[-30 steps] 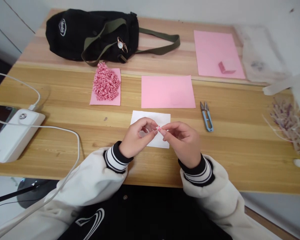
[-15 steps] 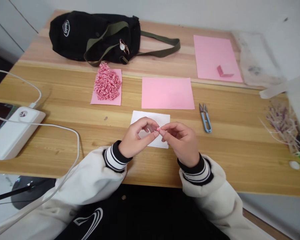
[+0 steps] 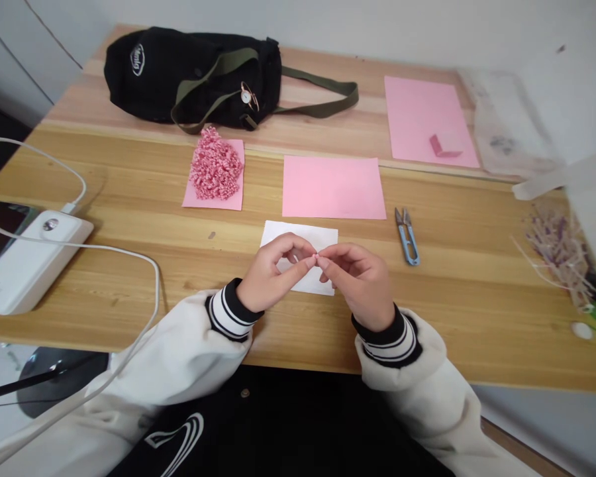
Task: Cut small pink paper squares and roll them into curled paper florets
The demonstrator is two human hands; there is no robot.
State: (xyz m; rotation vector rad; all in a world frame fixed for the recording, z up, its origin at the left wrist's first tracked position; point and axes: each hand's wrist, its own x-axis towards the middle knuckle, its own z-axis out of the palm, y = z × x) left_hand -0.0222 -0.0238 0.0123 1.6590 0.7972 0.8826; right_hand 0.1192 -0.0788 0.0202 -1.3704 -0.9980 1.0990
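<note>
Left hand [image 3: 277, 273] and right hand [image 3: 361, 285] mid-frame, tip to tip, pinching tiny pink piece [image 3: 316, 258]. Wooden table [image 3: 467, 305] below; pale wall [image 3: 377, 30] up top.

We look from the wearer's head, facing twelve o'clock, tilted down; the left hand [image 3: 268, 275] and right hand [image 3: 363, 286] are near, mid-dial; the jacket front [image 3: 298, 427] fills six; the wall [image 3: 377, 33], farther, twelve.

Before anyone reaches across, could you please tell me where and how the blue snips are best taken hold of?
Probably by the blue handle, coming from the near side with the right hand, the closer one: the snips lie on the desk with their rounded handle end nearer and the pointed, slightly parted blades facing away.
</note>
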